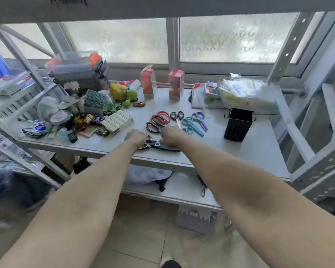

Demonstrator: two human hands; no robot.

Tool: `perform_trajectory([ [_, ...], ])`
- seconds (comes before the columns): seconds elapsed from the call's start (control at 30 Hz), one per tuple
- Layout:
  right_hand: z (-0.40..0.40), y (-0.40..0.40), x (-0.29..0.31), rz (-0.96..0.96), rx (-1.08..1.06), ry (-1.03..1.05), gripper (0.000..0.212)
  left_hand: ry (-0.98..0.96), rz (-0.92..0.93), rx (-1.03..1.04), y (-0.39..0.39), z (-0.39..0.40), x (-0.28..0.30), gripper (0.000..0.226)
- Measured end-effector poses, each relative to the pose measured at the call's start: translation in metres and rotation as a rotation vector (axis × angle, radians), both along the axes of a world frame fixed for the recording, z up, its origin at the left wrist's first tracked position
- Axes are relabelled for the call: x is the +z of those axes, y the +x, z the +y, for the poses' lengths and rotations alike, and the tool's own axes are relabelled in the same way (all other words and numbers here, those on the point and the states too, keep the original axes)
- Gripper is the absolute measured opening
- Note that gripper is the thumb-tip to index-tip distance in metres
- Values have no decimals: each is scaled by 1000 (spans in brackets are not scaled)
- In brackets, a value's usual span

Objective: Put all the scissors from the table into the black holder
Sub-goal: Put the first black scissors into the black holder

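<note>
Several scissors lie on the grey table (259,151): a red-handled pair (160,118), a small black-handled pair (177,117), a blue pair (200,119) and a teal pair (190,125). Near the front edge lies a large black pair of shears (161,146). My left hand (136,138) covers its handles and my right hand (171,135) rests on its middle above the blades. Whether the shears are off the table I cannot tell. The black holder (238,124) stands upright to the right, apart from both hands.
The table's left half is crowded with toy cars (83,120), a box (117,121), green toys (131,97) and stacked containers (79,70). Two red boxes (148,81) stand at the back. A plastic tub (246,93) sits behind the holder. A metal rack upright (286,117) rises at the right.
</note>
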State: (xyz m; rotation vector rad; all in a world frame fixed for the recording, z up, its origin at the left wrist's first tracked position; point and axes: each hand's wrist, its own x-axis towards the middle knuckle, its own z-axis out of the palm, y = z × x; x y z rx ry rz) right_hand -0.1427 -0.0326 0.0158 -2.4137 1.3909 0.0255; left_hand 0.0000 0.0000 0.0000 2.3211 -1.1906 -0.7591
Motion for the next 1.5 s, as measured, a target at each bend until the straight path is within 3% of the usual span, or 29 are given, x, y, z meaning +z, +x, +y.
perform_trajectory([
  [0.23,-11,23,-12,68,88,-17,27,130,-65,45,31,-13,-18,42],
  [0.37,-15,32,-21,131,93,-39,28,115,-65,45,38,-20,-25,12],
  [0.47,-18,37,-28,169,101,-43,29,116,-98,18,44,-26,-31,32],
  [0.63,-18,41,-33,189,141,-53,33,112,-43,51,49,-32,-37,19],
  [0.73,-19,40,-32,178,188,-50,24,97,66,98,49,-34,-38,38],
  [0.8,-22,36,-29,176,189,-41,7,68,218,157,52,-35,-39,44],
  [0.9,-23,27,-21,115,140,-51,14,-31,433,184,47,-40,-26,26],
  [1.07,-33,13,-8,-59,-9,-173,35,-182,583,91,22,-62,25,27],
  [1.23,-50,-20,9,-187,-153,-364,29,-201,843,-109,2,-85,65,19],
  [1.5,-67,-84,31,-373,-415,-560,13,-236,1132,-510,-64,-112,86,28],
])
